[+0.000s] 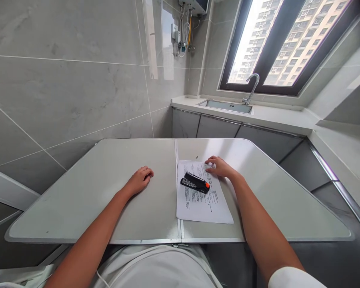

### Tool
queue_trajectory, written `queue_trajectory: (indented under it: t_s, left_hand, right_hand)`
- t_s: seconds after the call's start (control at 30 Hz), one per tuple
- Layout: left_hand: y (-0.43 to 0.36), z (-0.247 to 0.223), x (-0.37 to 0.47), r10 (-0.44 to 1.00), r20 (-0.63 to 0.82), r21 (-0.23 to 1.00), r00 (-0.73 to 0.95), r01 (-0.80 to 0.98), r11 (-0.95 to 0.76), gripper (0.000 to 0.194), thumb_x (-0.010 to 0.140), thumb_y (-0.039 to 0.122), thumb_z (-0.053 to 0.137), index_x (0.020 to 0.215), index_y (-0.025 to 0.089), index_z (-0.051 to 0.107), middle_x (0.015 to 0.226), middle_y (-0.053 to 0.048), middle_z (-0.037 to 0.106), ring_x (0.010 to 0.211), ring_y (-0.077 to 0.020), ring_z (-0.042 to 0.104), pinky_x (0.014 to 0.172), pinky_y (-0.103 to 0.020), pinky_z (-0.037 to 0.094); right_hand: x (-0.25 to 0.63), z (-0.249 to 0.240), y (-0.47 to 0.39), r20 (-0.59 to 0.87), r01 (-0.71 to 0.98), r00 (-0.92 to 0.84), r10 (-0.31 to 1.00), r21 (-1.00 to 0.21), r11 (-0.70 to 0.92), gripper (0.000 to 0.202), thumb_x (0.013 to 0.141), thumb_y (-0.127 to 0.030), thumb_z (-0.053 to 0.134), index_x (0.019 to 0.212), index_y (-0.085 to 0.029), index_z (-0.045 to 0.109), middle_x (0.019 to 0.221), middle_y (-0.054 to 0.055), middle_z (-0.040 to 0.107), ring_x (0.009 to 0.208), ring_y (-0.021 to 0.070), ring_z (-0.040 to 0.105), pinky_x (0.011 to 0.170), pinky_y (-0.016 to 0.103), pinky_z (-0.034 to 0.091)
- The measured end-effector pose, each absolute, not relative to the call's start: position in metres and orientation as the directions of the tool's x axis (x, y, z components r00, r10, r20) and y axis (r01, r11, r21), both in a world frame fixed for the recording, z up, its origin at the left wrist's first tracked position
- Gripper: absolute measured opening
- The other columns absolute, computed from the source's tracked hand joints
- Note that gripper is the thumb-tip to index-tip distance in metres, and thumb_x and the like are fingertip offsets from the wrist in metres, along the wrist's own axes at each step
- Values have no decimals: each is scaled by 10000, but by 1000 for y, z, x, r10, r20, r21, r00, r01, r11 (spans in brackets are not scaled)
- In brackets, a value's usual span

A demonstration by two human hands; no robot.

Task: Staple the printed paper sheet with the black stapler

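The right hand (219,166) was the nearer of the two to the black stapler (195,183). From its fingers the stapler lay just to the left and closer to the body, a short reach back over the printed paper (195,210) beneath it. Its long axis ran mostly sideways, slanting so that the orange-tipped end sat toward the right fingers and closer to the body, while the other end, where its two arms stood parted, pointed toward the left.

The right fingers were gently bent, with a gap between thumb and forefinger, and rested at the paper's far right corner; whether they pinched the sheet I could not tell. The left hand (138,180) rested on the worktop (273,208), its fingers loosely curled, with nothing visible in them, though the underside was hidden. From those fingers the stapler lay to the right, beyond the seam (179,230) and clearly apart. A small speck (197,157), too tiny to identify, lay left of the right fingers, past the paper's far edge.
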State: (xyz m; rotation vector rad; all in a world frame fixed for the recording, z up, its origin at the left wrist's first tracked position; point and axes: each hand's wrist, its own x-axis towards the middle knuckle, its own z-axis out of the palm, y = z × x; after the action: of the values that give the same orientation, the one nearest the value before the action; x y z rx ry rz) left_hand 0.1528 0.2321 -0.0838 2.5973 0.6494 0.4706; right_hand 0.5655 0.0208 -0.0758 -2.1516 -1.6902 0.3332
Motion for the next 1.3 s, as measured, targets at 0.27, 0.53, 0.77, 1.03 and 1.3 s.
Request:
queue_trajectory:
  t_s: [0.27, 0.53, 0.77, 1.03, 1.3]
  left_hand:
    - [233, -84, 154, 495, 221, 459, 840, 358, -813, 201, 939, 172, 437, 958, 217, 632, 1020, -51, 628, 940, -219, 588, 855, -372, 477]
    - [232, -83, 154, 502, 215, 464, 838, 364, -808, 201, 939, 174, 432, 956, 216, 628, 1029, -52, 630, 922, -215, 586, 832, -369, 479]
    - [235, -87, 154, 501, 218, 474, 838, 358, -805, 199, 953, 207, 432, 976, 226, 628, 1035, -49, 629, 914, -216, 587, 831, -367, 478]
    - [236, -89, 154, 489, 221, 468, 844, 348, -812, 220, 953, 215, 418, 982, 226, 636, 1035, -58, 631, 936, -226, 588, 842, -369, 480]
    - [236, -88, 153, 489, 236, 480, 840, 337, -810, 218, 924, 200, 446, 982, 228, 654, 1029, -58, 646, 918, -228, 599, 845, -372, 491]
  right_hand:
    - [563, -75, 22, 33, 877, 268, 963, -422, -230, 409, 862, -412, 688, 1235, -249, 721, 1326, 87, 610, 1232, 314, 512, 1034, 417, 457]
    - [553, -51, 11, 15, 887, 176, 984, -437, -152, 270, 782, -468, 768, 982, -288, 785, 1189, 54, 649, 1112, 291, 579, 890, 387, 487]
    - [537, -45, -5, -143, 870, 205, 968, -426, -247, 486, 692, -443, 839, 1144, -291, 745, 1221, 57, 650, 1140, 308, 569, 882, 376, 485]
    - [539, -48, -5, -103, 891, 183, 978, -403, -209, 395, 735, -408, 819, 1106, -283, 771, 1243, 64, 645, 1179, 315, 557, 938, 389, 486]
    - [526, -39, -26, -78, 884, 189, 979, -420, -205, 424, 758, -440, 787, 1157, -299, 756, 1324, 76, 607, 1232, 342, 543, 992, 441, 489]
